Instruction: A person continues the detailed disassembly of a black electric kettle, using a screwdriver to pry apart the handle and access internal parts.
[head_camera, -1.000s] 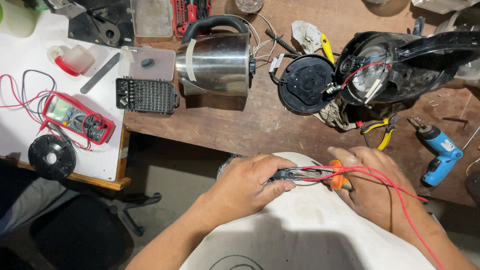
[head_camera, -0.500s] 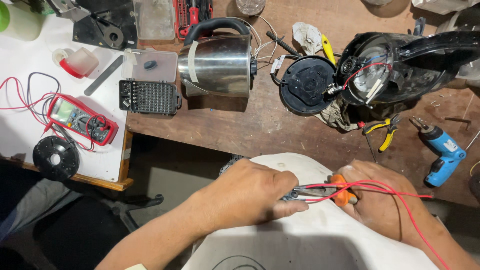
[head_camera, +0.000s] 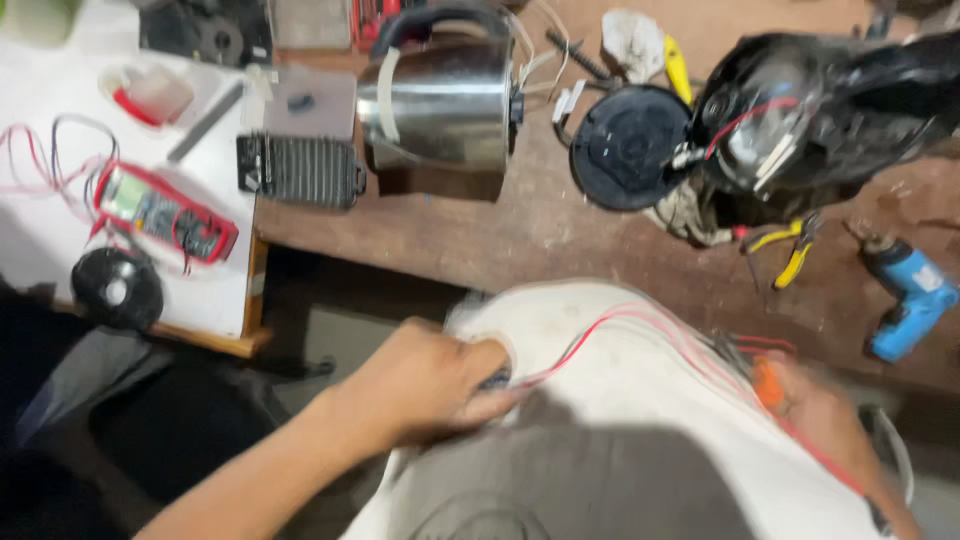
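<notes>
Left hand (head_camera: 430, 385): low in the view over the person's lap, fingers curled together around a small dark object at the near end of a red wire (head_camera: 600, 335); the object is too blurred to identify. Right hand (head_camera: 825, 420): lower right, motion-blurred, closed about an orange-handled tool (head_camera: 767, 382) where the wire's far end arrives; the exact grip cannot be told. Red wire: stretched between the two hands across the white cloth (head_camera: 640, 400) on the lap, with a further length trailing down past the right hand. Wooden bench (head_camera: 560, 235): ahead of the hands, carrying a steel kettle (head_camera: 440, 100) lying on its side with a black handle; a round black base (head_camera: 625, 148) just right of it; a large black housing (head_camera: 810, 120) with an exposed red lead, farther right; yellow-handled pliers (head_camera: 785, 250) at the foot of that housing; a blue cordless drill (head_camera: 905, 300) near the right edge. A black bit case (head_camera: 298, 170) lies left of the kettle, by the bench's left edge. White-topped bench (head_camera: 60, 250): at left, holding a red multimeter (head_camera: 165, 212) with its leads looped about it, a black round disc (head_camera: 117, 288) just in front of the meter, and a small clear container with red contents (head_camera: 150, 95) behind. All bench items lie well apart from both hands.
</notes>
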